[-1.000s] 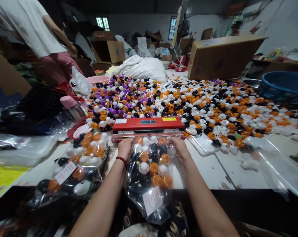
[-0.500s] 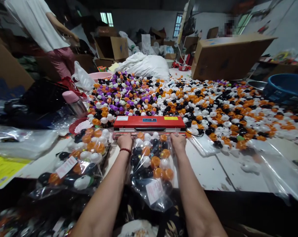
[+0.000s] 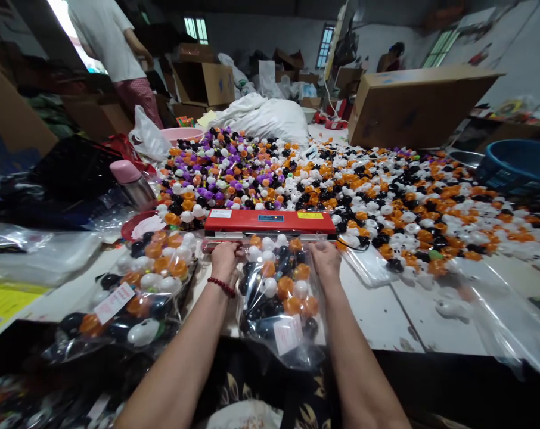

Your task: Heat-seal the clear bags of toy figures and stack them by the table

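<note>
A clear plastic bag (image 3: pixel 276 307) filled with orange, black and white balls lies in front of me, with a printed paper slip (image 3: pixel 288 335) near its lower end. My left hand (image 3: pixel 225 260), a red bead bracelet at the wrist, has its fingers closed on the bag's upper left corner. At the upper right corner my right hand (image 3: pixel 326 262) grips the bag too. The bag's top edge lies along the front of a red bag sealer (image 3: pixel 270 221); whether it sits inside the sealer I cannot tell. Both hands' fingertips are partly hidden.
A second filled bag (image 3: pixel 140 292) lies left of my arm. Loose balls (image 3: pixel 377 202) cover the table behind the sealer. Flat plastic bags (image 3: pixel 371 265) lie to the right. A pink-capped flask (image 3: pixel 133 185), a cardboard box (image 3: pixel 413 107) and a blue basket (image 3: pixel 523 167) stand around. A person (image 3: pixel 113 53) is back left.
The filled bag's lower end has shifted slightly right and up. My hands stay at its top corners, with the left wrist turned a little. The person at back left has moved to the right.
</note>
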Motion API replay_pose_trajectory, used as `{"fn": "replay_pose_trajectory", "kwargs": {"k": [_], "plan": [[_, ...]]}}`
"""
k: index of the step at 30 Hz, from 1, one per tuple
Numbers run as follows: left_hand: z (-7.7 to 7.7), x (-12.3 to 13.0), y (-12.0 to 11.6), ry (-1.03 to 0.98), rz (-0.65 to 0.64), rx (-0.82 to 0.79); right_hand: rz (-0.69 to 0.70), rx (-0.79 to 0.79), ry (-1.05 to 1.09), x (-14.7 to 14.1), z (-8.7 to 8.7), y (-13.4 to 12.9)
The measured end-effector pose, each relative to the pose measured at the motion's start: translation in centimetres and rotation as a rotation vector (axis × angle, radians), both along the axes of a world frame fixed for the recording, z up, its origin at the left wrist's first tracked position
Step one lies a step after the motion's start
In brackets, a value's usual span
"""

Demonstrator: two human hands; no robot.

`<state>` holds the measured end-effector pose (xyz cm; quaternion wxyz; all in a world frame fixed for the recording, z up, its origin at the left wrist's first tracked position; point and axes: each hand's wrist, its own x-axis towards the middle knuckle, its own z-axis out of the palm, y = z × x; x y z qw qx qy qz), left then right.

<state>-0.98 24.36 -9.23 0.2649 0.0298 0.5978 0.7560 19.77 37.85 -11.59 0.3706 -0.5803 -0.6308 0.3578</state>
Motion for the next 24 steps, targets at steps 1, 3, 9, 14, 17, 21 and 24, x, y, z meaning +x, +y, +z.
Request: {"fn": "replay_pose_trajectory", "kwargs": {"k": [1, 3, 9, 14, 17, 21, 24], "plan": [[0.2, 0.1, -0.1, -0.013, 0.002, 0.018, -0.003, 0.069, -0.069, 0.0, 0.6, 0.0], [0.6, 0.4, -0.4, -0.036, 0.032, 0.064, 0.069, 0.185, -0.094, -0.2, 2.0, 0.2], [3.1, 2.0, -3.9, -0.026, 0.057, 0.038, 0.596, 0.157, -0.24, -3.3, 6.7, 2.3], [8.3, 0.3, -7.3, 0.53, -0.242, -0.201, 0.791, 0.0, -0.491, -4.3, 8.7, 3.4], [11.0, -1.8, -6.4, 0.897, -0.471, -0.574, 0.853, -0.066, -0.557, -4.7, 8.6, 3.7], [10.8, -4.8, -2.2, 1.06, -0.68, -0.765, 0.821, -0.078, -0.611, -5.6, 8.2, 3.7], [8.9, -6.3, 0.4, 1.107, -0.754, -0.664, 0.78, -0.044, -0.633, -5.6, 9.4, 2.8]]}}
